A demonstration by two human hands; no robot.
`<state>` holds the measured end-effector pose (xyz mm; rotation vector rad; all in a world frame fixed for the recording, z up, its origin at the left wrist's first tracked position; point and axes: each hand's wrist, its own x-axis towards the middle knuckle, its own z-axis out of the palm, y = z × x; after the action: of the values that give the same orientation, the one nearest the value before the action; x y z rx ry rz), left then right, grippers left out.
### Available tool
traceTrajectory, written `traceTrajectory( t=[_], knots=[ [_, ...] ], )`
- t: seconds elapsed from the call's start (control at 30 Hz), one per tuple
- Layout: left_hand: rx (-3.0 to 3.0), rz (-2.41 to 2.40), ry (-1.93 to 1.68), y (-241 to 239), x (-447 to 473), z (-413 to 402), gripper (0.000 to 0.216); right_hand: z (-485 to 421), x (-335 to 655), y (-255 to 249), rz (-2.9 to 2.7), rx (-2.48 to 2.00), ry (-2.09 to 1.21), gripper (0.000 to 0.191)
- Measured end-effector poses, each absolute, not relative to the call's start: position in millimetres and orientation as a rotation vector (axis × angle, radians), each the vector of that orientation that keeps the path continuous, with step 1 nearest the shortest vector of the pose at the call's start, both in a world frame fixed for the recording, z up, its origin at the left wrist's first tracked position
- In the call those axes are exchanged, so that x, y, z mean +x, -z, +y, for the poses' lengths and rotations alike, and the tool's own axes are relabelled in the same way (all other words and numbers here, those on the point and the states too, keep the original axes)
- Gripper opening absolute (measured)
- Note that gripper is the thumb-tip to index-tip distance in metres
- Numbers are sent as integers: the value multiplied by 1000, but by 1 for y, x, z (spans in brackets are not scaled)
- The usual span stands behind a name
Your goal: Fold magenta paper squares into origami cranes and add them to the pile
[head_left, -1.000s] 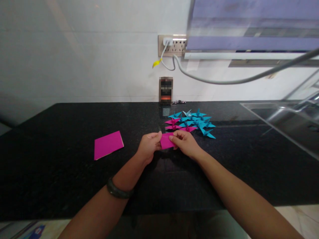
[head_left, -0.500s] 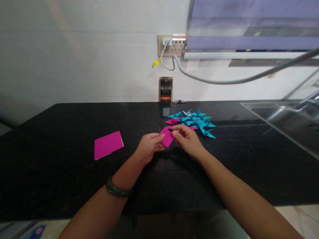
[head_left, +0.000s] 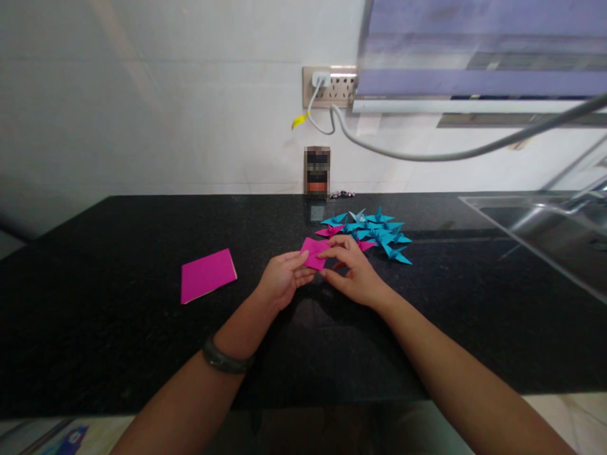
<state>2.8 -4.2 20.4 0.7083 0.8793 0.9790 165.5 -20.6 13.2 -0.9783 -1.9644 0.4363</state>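
A small folded square of pink origami paper (head_left: 313, 253) is held up over the black counter. My left hand (head_left: 283, 278) pinches its left side, thumb on top and the other fingers beneath. At the right side, my right hand (head_left: 353, 268) has its fingertips on the paper and its thumb at the lower corner. Just behind the hands lies a group of folded paper cranes, several of them blue (head_left: 377, 234). One pink crane (head_left: 331, 231) is beside the blue ones, and another pink crane (head_left: 364, 244) is partly hidden by my right hand.
A stack of pink paper (head_left: 207, 276) lies on the black counter (head_left: 118, 341) to the left. Against the wall stands a phone-like object (head_left: 317, 172) with a pixelated front, beside a beaded strand (head_left: 342, 194). A metal sink (head_left: 559, 234) is at right; a cable (head_left: 427, 156) hangs above.
The pink paper has been turned in my hands, and its flap now lies flatter. My right fingers have opened out from a pinch at its upper edge to its right side and lower corner.
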Motion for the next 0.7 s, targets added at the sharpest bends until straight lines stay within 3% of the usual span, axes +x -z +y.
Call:
traceTrajectory(
  t=[0.4,0.7],
  knots=[
    [713,844,-958,-20,4,-6,11,-21,159,-12,-1740,-1073,-724,25],
    [735,812,-932,-19,6,-7,12,-15,158,-7,-1649,-1063,-595,12]
  ],
)
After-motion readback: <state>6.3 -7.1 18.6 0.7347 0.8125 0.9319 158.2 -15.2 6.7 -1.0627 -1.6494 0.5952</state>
